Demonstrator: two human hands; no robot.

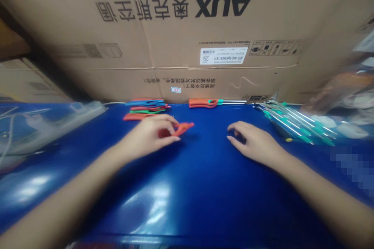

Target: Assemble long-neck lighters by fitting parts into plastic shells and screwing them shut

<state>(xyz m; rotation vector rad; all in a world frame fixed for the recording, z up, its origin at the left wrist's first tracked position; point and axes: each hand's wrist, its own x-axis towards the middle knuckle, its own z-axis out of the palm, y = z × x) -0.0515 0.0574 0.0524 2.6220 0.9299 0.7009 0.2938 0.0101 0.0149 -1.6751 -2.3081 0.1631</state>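
Note:
My left hand [154,134] is closed around a red-orange lighter handle [184,127], holding it just above the blue table; its rear part is hidden in my palm. My right hand [253,140] hovers to the right with thumb and forefinger apart and nothing visible between them. Behind my left hand lies a stack of loose lighter handles [143,111] in red, blue and green. An orange long-reach lighter [203,103] with a green collar and metal tube rests at the back middle. Right of it, beyond my right hand, is a pile of metal lighter tubes with green collars [295,120].
A large cardboard box [172,54] with upside-down print stands along the back of the blue table [193,194]. Clear plastic packaging [73,124] lies at the left. At the far right are blurred plastic bags [341,89] and white pieces [352,130].

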